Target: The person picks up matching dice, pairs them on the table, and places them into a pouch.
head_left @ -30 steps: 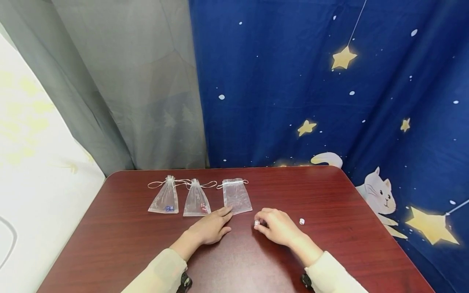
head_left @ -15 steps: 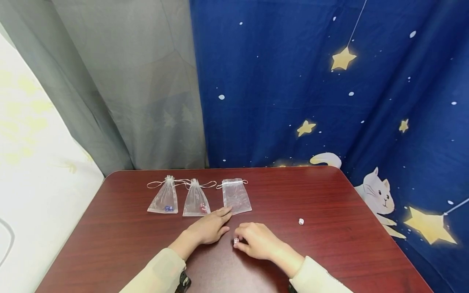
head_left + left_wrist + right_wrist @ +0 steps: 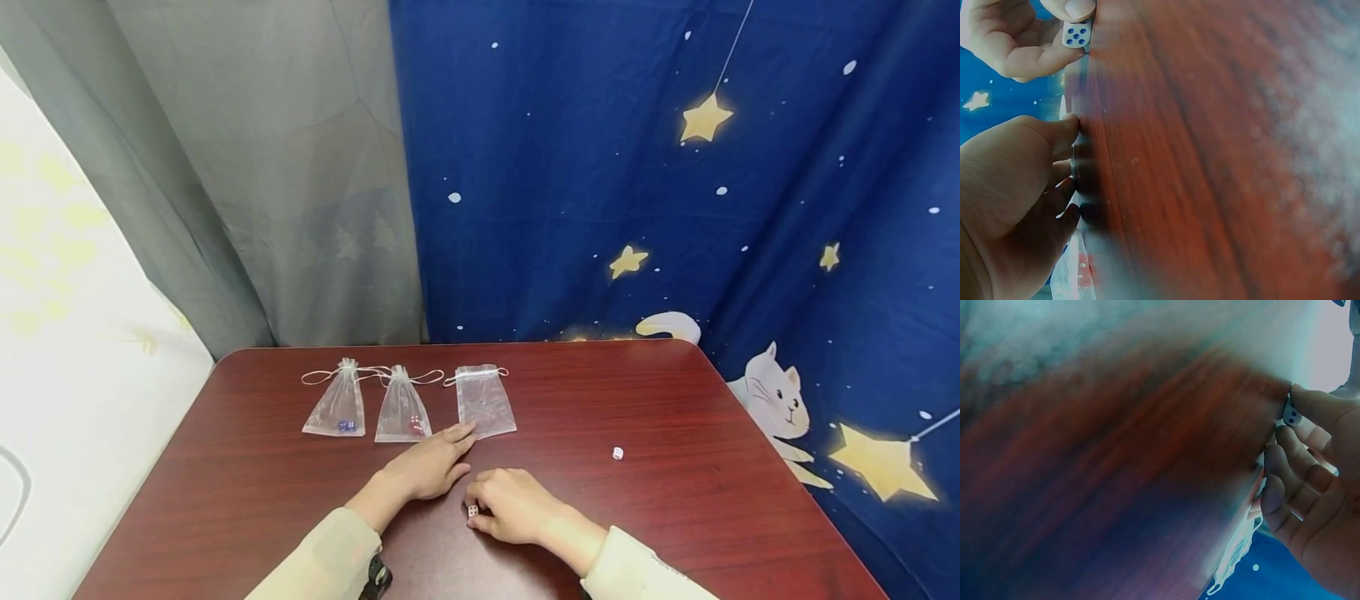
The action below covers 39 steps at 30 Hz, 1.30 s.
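My right hand (image 3: 517,507) pinches a white die (image 3: 472,511) between thumb and fingers, low over the table in front of me. In the left wrist view the die (image 3: 1077,35) shows a face with dark blue pips. My left hand (image 3: 427,467) lies with fingers extended on the table, its fingertips at the lower corner of a flat sheer drawstring bag (image 3: 486,404). To the left of that bag, a drawn-shut sheer bag (image 3: 397,408) holds red dice (image 3: 416,425). Farther left, another one (image 3: 337,407) contains blue dice (image 3: 347,427).
A second white die (image 3: 618,453) sits on the reddish-brown table (image 3: 697,517) to the right. Beyond the table's far edge hang a grey curtain (image 3: 300,208) and a blue starry curtain (image 3: 555,183).
My right hand has carried the white die left and toward me, to just in front of my left hand. The left hand and the bags have stayed where they were.
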Available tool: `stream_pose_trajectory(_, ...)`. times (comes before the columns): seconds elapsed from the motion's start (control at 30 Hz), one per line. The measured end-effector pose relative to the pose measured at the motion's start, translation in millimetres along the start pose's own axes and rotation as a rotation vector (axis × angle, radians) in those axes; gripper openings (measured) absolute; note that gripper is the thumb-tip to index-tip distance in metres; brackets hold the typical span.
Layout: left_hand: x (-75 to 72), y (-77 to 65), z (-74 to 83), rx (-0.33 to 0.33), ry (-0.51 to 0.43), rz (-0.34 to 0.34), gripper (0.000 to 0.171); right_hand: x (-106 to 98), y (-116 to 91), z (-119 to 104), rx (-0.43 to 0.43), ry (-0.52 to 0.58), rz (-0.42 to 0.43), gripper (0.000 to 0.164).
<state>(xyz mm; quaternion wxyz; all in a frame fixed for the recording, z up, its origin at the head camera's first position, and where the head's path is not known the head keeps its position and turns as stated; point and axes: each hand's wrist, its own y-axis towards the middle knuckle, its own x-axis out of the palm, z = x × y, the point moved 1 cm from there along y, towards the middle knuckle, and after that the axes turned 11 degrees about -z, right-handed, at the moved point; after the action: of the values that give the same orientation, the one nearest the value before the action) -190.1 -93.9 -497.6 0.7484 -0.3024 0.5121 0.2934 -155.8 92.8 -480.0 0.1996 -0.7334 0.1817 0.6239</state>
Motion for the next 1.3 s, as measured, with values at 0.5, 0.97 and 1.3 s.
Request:
stream_pose_trajectory(0.5, -1.6, -4.0, 0.3, -0.004, -0.035, 0.02, 0.049, -4.6, -6.1, 12.4, 0.042, 0.097, 0.043, 0.02)
stream_pose_trajectory(0.97, -1.0, -3.8, -1.9, 0.004, -0.023, 0.02, 0.05, -31.5, -57.3, 85.6, 0.274, 0.117, 0.237, 0.019)
stream_pose_trajectory(1.3, 0.3, -1.6, 0.6, -0.005, -0.023, 0.018, 0.05, -27.9, -102.7, 126.9, 0.443, 0.116, 0.319, 0.019)
